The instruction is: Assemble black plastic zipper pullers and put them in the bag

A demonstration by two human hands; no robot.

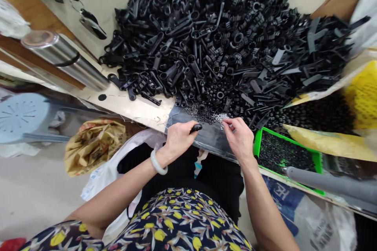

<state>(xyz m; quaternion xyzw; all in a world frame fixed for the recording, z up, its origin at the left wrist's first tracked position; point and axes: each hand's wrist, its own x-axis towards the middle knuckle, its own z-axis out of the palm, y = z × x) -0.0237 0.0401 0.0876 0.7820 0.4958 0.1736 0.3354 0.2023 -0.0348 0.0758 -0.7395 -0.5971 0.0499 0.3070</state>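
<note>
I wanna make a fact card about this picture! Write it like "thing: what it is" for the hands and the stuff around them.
Left hand: closed around a black part
Left wrist: pale bracelet
Right hand: fingertips at the silver bits; whether it holds one is too small to tell
Big pile: many black pieces, some with rings, beyond both hands
Green tray: to the right of the right hand, with small dark bits inside
Far left: blue stool
Beside stool: brown bag, crumpled

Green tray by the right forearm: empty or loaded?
Loaded: small dark pieces cover what shows of the inside of the green tray. How deep they lie, I cannot tell.
</note>
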